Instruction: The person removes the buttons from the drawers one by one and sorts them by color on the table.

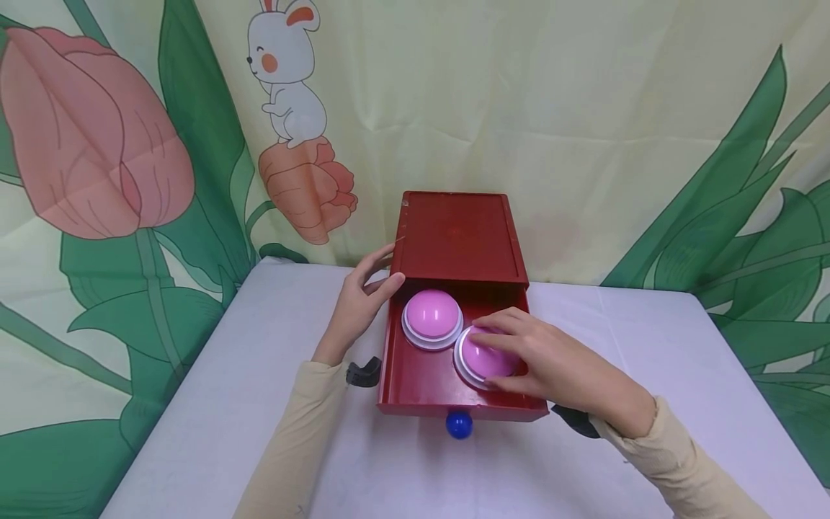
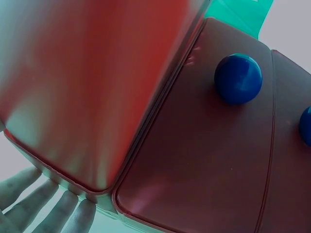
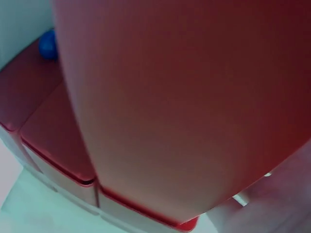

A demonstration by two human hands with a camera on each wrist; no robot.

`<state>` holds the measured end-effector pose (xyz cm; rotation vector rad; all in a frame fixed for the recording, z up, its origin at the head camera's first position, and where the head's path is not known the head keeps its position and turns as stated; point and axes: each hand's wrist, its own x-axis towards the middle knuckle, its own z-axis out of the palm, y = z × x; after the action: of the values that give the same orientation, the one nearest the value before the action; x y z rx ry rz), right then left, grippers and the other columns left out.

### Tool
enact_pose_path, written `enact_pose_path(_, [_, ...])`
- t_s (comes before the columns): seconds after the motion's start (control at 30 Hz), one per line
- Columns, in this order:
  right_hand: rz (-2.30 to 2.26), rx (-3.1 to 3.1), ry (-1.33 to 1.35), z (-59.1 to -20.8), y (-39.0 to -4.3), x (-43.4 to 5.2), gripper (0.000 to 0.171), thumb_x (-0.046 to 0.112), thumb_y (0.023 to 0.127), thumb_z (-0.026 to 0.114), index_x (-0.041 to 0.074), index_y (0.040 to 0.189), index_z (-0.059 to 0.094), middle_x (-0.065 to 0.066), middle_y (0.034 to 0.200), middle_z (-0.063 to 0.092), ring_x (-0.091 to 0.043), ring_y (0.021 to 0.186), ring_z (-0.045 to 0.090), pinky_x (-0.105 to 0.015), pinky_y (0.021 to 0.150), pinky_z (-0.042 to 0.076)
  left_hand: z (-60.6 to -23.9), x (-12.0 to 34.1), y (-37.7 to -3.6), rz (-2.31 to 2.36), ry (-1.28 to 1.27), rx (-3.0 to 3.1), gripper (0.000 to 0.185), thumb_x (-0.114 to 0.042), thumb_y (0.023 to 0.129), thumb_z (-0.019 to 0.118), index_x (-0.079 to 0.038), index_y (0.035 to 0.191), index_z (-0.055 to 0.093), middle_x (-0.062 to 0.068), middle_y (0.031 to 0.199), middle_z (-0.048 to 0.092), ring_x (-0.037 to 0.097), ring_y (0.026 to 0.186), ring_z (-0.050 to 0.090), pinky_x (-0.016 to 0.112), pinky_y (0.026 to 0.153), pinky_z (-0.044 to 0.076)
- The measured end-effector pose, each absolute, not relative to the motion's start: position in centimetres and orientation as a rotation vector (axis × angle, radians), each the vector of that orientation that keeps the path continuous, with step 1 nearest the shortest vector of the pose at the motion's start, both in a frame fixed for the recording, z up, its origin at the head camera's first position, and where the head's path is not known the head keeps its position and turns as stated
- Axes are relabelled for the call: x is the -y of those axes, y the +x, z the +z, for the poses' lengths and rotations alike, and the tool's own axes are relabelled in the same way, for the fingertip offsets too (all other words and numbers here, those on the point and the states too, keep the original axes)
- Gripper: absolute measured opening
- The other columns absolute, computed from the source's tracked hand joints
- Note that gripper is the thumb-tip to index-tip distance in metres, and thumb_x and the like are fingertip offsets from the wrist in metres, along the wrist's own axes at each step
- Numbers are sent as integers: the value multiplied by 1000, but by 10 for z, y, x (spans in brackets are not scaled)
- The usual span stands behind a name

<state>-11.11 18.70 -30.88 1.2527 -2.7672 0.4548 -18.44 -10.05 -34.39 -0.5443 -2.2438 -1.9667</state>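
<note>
A right hand point(image 1: 551, 360) grips a pink dome point(image 1: 486, 353) with a white rim inside the open top drawer point(image 1: 415, 382) of a red cabinet point(image 1: 457, 238), its fingers and thumb spread and bent about the dome's sides. A second pink dome point(image 1: 432, 314) sits just beside the first, farther back in the drawer and nearer the left hand point(image 1: 363, 295), which lies outside the cabinet, its fingers extended along the left wall and its thumb at the front corner. The hands are apart, one on either side of the second dome. Both forearms, in beige sleeves point(image 1: 295, 432), reach in from the near edge, the right one slanting in from the lower right; dark devices point(image 1: 364, 373) show at the wrists. From above, a single blue knob point(image 1: 459, 425) juts from the drawer's front; the left wrist camera reveals lower drawer fronts point(image 2: 194, 155) bearing further blue knobs point(image 2: 238, 77), and fingertips pressed to the cabinet's side. In the right wrist view a blurred red surface hides the domes. The cabinet stands on a white-covered table point(image 1: 246, 360), before a cloth backdrop printed with a tulip point(image 1: 97, 144) and a rabbit point(image 1: 292, 94).
</note>
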Motion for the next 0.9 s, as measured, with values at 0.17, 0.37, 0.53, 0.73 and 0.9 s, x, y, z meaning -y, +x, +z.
enact_pose_path(0.17, [523, 2707, 1277, -312, -112, -190, 61, 22, 73, 89, 12, 130, 67, -6, 133, 60, -24, 123, 55, -38, 89, 57, -343, 100, -184, -1961, -547, 2249, 54, -13, 97, 63, -9, 148, 45, 11, 147, 49, 25, 135, 48, 38, 106, 47])
enact_pose_path(0.37, [588, 2683, 1282, -314, -113, -192, 61, 20, 73, 88, 15, 130, 67, -4, 134, 59, -23, 124, 54, -38, 89, 57, -342, 100, -183, -1956, -539, 2258, 54, -13, 97, 62, -8, 148, 45, 12, 147, 49, 25, 135, 48, 40, 106, 47])
enact_pose_path(0.53, [603, 2642, 1292, -313, -112, -193, 60, 20, 73, 88, 17, 130, 68, -3, 134, 60, -21, 124, 54, -38, 88, 57, -342, 100, -183, -1964, -534, 2254, 54, -13, 97, 63, -9, 148, 45, 12, 147, 49, 25, 135, 48, 38, 106, 47])
enact_pose_path(0.73, [640, 2555, 1317, -312, -111, -194, 63, 19, 71, 89, 16, 131, 67, -4, 135, 59, -22, 123, 54, -38, 86, 58, -342, 100, -184, -1970, -535, 2253, 54, -13, 97, 62, -9, 148, 45, 12, 147, 49, 25, 134, 48, 39, 106, 47])
enact_pose_path(0.9, [659, 2497, 1329, -309, -112, -196, 64, 19, 70, 90, 15, 130, 67, -5, 136, 58, -22, 124, 53, -36, 86, 58, -342, 100, -183, -1968, -538, 2244, 54, -12, 97, 62, -8, 148, 45, 13, 146, 49, 26, 134, 48, 43, 107, 46])
